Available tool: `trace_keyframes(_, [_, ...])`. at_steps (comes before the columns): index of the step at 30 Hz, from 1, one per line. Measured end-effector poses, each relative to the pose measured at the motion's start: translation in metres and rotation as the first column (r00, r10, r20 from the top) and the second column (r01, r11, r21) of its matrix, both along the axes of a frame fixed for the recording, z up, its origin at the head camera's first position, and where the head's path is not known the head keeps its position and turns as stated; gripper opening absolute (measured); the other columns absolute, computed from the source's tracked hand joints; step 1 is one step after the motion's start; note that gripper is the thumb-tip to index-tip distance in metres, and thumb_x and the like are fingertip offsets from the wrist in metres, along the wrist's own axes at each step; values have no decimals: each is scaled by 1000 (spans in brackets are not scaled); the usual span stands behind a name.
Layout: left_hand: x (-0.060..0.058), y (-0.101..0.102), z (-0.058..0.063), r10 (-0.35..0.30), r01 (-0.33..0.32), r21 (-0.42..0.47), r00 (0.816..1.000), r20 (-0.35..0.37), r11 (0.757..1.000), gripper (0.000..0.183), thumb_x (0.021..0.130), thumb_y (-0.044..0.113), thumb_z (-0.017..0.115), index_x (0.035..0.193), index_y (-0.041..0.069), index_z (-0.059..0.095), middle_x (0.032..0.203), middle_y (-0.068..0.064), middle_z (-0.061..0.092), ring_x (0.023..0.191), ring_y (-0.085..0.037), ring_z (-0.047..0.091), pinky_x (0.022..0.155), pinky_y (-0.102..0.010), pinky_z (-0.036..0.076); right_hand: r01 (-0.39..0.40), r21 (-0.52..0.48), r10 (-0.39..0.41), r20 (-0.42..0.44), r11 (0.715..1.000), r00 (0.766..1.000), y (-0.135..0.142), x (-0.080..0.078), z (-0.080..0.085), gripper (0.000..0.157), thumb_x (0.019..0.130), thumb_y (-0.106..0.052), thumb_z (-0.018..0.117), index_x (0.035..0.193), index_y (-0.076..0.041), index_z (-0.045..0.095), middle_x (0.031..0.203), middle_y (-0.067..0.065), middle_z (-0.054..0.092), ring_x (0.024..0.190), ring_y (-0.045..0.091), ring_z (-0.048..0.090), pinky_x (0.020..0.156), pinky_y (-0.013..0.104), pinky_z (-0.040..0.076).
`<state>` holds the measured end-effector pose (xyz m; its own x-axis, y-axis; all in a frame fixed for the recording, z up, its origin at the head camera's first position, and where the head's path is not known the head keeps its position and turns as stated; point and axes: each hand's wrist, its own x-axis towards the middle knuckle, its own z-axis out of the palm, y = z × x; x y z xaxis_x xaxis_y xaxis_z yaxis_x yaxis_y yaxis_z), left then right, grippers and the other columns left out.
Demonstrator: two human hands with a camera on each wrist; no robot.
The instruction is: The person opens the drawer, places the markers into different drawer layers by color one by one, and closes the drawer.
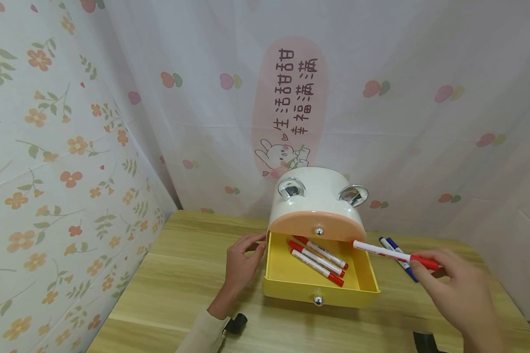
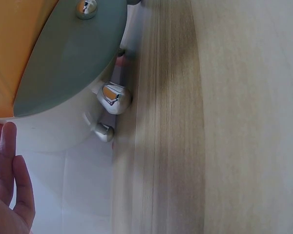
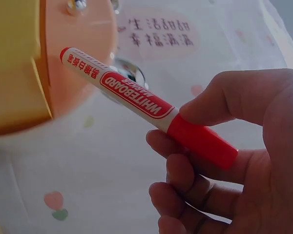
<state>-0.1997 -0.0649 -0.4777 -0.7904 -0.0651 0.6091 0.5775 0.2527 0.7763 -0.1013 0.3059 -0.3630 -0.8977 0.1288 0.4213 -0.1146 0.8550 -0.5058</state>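
My right hand [image 1: 457, 289] pinches a red whiteboard marker [image 3: 132, 95] by its red cap, between thumb and fingers. The marker's far tip points left, by the right side of a pulled-out yellow drawer [image 1: 291, 289]. Inside that drawer lie three red-capped markers [image 1: 316, 263], side by side at a slant. The drawer belongs to a white storage box [image 1: 318, 184] with an orange upper drawer front and shiny round eyes. At the box's left side my left hand [image 1: 243, 262] rests with its fingers extended against it; the left wrist view shows the fingertips [image 2: 9, 134] there.
Two blue-capped markers [image 1: 399, 257] lie on the wooden table [image 1: 176, 274] right of the box. A printed curtain [image 1: 212, 108] hangs close behind the box, and a flowered one [image 1: 57, 196] hangs along the left. Both wrists bear black camera mounts.
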Motion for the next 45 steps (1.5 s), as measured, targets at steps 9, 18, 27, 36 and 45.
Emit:
trace_keyframes(9, [5,0,8,-22,22,5,1000,9,1000,23,87,-4,70,109,0,73,97,-13,71,76,-30,71,68,-30,58,-179,30,176,78,983,981,-45,-10,-5,7,88,-22,73,95,-20,73,92,-6,62,72,12,54,56,24,45])
trace_keyframes(18, [3,2,5,-15,15,18,1000,21,1000,23,88,-4,69,109,2,74,98,-14,71,76,-30,70,68,-47,58,-254,61,242,159,965,957,-84,-18,-16,12,86,-24,74,97,-20,74,100,-6,64,87,16,57,68,34,51])
trace_keyframes(27, [4,2,6,-18,17,19,999,36,1000,23,88,-3,69,110,2,74,98,-15,71,78,-31,70,70,-48,58,-257,116,239,151,959,959,-102,-25,-31,9,85,-26,76,91,-20,74,85,-11,56,72,14,51,60,26,42])
trace_keyframes(36, [-12,-2,-19,-4,4,3,999,37,1000,23,89,4,71,111,9,74,99,-5,72,77,-23,71,70,-45,58,-234,141,203,208,962,957,-107,-27,-29,19,84,-28,76,101,-20,72,94,-5,65,76,17,57,67,34,48])
trace_keyframes(45, [-15,-6,-26,-13,15,-17,998,64,1000,21,93,18,70,113,20,75,102,6,71,81,-12,70,74,-37,58,-229,137,193,232,964,953,-107,-27,-29,22,85,-28,76,106,-21,72,99,-6,66,81,17,58,70,35,48])
